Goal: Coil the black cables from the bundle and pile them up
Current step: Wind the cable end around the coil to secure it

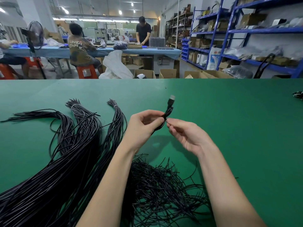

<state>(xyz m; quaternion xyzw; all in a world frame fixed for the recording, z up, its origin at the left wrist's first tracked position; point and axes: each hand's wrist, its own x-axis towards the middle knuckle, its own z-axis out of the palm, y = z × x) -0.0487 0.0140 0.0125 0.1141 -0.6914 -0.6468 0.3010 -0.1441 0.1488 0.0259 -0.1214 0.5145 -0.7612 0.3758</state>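
Head view: left hand (144, 126) grips a folded black cable (167, 114), its long axis rising up and away from the fingers to the plug; right hand (185, 136) pinches a thin tie just beside it, above the green surface (229, 128); bundle (73, 153) lies left of both hands

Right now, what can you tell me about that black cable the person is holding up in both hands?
The black cable is thin and looks rubber-coated, ending in a plug with a pale metal tip that points up and away. It is held above the green table. The left hand grips its gathered lengths just below the plug, while the right hand pinches it at the same spot with its fingertips. A short stretch runs down behind the left hand. How much is coiled cannot be told.
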